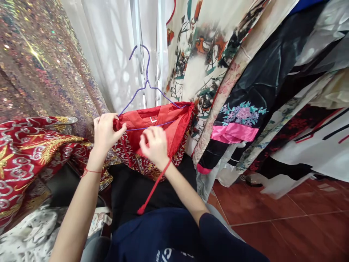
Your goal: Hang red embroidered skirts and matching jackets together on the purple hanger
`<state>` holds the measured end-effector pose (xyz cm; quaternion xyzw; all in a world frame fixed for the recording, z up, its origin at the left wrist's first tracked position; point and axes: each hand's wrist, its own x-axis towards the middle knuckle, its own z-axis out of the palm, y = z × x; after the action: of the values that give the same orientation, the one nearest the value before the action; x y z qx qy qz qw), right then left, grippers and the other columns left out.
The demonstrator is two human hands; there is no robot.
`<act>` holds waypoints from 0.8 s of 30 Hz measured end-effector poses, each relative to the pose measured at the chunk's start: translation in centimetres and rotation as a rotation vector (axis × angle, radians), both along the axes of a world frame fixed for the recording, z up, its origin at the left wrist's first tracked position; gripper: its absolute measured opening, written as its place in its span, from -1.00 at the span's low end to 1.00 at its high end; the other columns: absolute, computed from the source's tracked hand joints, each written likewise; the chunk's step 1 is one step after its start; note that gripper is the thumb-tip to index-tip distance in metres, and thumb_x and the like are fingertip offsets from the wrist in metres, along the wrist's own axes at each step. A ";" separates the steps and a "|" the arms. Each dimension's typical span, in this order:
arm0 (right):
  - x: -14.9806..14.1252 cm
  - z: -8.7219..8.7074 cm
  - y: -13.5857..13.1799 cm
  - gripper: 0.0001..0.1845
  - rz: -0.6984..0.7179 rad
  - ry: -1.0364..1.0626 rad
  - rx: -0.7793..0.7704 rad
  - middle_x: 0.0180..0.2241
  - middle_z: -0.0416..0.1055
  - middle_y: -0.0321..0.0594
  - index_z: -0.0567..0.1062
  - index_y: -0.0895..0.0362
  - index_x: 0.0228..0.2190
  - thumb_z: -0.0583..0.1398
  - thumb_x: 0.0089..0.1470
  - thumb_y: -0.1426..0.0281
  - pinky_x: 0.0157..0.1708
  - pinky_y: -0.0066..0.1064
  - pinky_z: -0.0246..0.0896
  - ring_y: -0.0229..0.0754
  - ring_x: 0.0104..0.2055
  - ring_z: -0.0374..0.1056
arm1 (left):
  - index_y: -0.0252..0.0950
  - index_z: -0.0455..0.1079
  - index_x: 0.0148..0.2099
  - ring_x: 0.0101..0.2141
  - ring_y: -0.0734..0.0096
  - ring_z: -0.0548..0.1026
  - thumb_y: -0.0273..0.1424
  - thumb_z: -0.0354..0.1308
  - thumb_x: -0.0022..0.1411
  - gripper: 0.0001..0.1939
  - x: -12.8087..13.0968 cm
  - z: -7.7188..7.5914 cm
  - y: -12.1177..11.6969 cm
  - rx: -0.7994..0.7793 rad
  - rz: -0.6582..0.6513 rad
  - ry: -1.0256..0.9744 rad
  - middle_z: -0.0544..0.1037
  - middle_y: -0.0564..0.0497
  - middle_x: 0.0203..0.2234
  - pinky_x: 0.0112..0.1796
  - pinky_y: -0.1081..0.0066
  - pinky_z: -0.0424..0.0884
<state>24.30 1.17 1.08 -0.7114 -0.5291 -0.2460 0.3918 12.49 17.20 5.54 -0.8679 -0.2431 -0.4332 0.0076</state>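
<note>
A red garment (177,133) with silver and gold embroidery lies over my lap, its plain red inside facing up and a small white label near the top edge. The purple wire hanger (147,78) sits partly within its opening, hook upward and lower bar across the lining. My left hand (107,131) pinches the garment's left top corner at the hanger's end. Over the lining is my right hand (155,143), fingers curled and somewhat blurred; whether it grips cloth I cannot tell. A red cord (152,194) trails down past my right wrist.
Another red embroidered garment (35,156) is heaped at the left, below a sequinned cloth (40,65). White sheer fabric (109,47) hangs ahead. Floral and black garments (261,69) hang along the right above the red tiled floor (259,207). Dotted white cloth (29,233) lies lower left.
</note>
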 end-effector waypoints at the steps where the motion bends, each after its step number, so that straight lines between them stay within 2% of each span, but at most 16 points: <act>1: 1.9 1.5 -0.5 -0.64 -0.101 -0.007 0.041 -0.04 0.44 0.08 0.52 0.17 -0.15 -0.01 0.30 0.30 0.08 -0.07 0.21 0.07 0.08 0.30 | -0.21 0.29 -0.30 0.00 0.04 0.45 -0.30 0.16 0.20 -0.87 0.1 0.0 0.2 -0.002 -0.008 -0.019 0.56 -0.15 -0.08 0.04 0.08 0.26; 5: 9.8 6.0 -1.8 -0.57 -0.430 -0.048 0.119 0.13 0.27 0.24 0.41 0.23 0.05 0.01 0.26 0.29 0.13 0.20 0.10 0.27 0.23 0.13 | -0.19 0.26 -0.41 0.02 0.05 0.44 -0.44 0.14 0.12 -0.90 0.6 0.1 1.3 -0.020 0.000 -0.132 0.55 -0.15 -0.08 0.08 0.08 0.31; 8: 14.6 7.4 -2.0 -0.55 -0.502 -0.071 -0.001 0.04 0.35 0.29 0.40 0.28 0.01 0.02 0.26 0.24 0.07 0.18 0.17 0.28 0.14 0.22 | -0.18 0.19 -0.44 -0.02 0.09 0.47 -0.44 0.11 0.12 -0.85 1.0 0.1 2.1 -0.047 0.032 -0.178 0.56 -0.16 -0.12 0.10 0.11 0.33; 10: 16.9 7.3 -2.3 -0.63 -0.445 -0.011 -0.170 -0.08 0.45 0.23 0.45 0.26 -0.10 0.02 0.27 0.26 -0.02 0.02 0.25 0.19 0.00 0.34 | -0.18 0.13 -0.45 -0.05 0.14 0.50 -0.40 0.07 0.17 -0.82 1.0 0.1 2.5 -0.063 0.027 -0.199 0.56 -0.16 -0.14 0.08 0.18 0.36; 12: 18.2 6.7 -2.9 -0.69 -0.372 0.036 -0.246 -0.16 0.50 0.15 0.47 0.20 -0.18 -0.01 0.30 0.31 -0.10 -0.13 0.26 0.09 -0.11 0.40 | -0.19 0.11 -0.45 -0.09 0.19 0.52 -0.38 0.03 0.20 -0.81 0.7 -0.1 2.7 -0.066 0.028 -0.232 0.55 -0.16 -0.17 0.03 0.24 0.39; 15: 18.9 5.4 -4.3 -0.69 -0.291 0.035 -0.163 -0.21 0.54 0.04 0.47 0.14 -0.22 -0.04 0.34 0.30 -0.16 -0.24 0.22 0.00 -0.18 0.43 | -0.19 0.09 -0.47 -0.29 0.25 0.49 -0.36 0.04 0.21 -0.77 0.1 -0.4 3.2 -0.109 0.107 -0.285 0.47 -0.07 -0.41 -0.12 0.28 0.40; 17: 19.0 4.9 -5.2 -0.64 -0.240 0.062 -0.095 -0.28 0.55 -0.01 0.48 0.13 -0.26 -0.03 0.36 0.23 -0.20 -0.26 0.21 -0.05 -0.25 0.43 | -0.18 0.04 -0.51 -0.44 0.33 0.39 -0.36 0.05 0.19 -0.72 -0.1 -0.8 4.0 -0.182 0.182 -0.344 0.29 0.04 -0.59 -0.20 0.29 0.38; 19: 19.1 4.8 -5.9 -0.52 -0.187 0.121 -0.047 -0.36 0.53 -0.01 0.51 0.14 -0.30 -0.06 0.36 0.13 -0.25 -0.28 0.19 -0.14 -0.32 0.42 | -0.18 0.02 -0.53 -0.49 0.38 0.31 -0.37 0.06 0.16 -0.71 -0.1 -1.1 5.1 -0.268 0.215 -0.437 0.16 0.11 -0.64 -0.24 0.30 0.36; 21: 19.4 5.2 -6.1 -0.38 -0.143 0.172 -0.030 -0.41 0.51 0.02 0.54 0.17 -0.35 -0.11 0.31 0.02 -0.29 -0.29 0.16 -0.23 -0.36 0.39 | -0.18 0.04 -0.53 -0.50 0.41 0.27 -0.37 0.08 0.10 -0.74 0.3 -1.2 6.4 -0.406 0.188 -0.576 0.13 0.13 -0.63 -0.26 0.34 0.37; 24: 20.3 5.9 -6.0 -0.29 -0.098 0.221 -0.051 -0.49 0.45 -0.02 0.54 0.20 -0.46 -0.15 0.21 -0.05 -0.36 -0.31 0.12 -0.34 -0.42 0.35 | -0.18 0.06 -0.50 -0.52 0.43 0.26 -0.35 0.07 0.04 -0.79 1.2 -1.0 7.9 -0.809 0.058 -0.775 0.14 0.13 -0.64 -0.35 0.38 0.39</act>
<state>44.64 -4.88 6.98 -0.7689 -0.4536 -0.1714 0.4167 13.74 25.11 4.54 -0.5720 -0.3988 -0.5921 -0.4039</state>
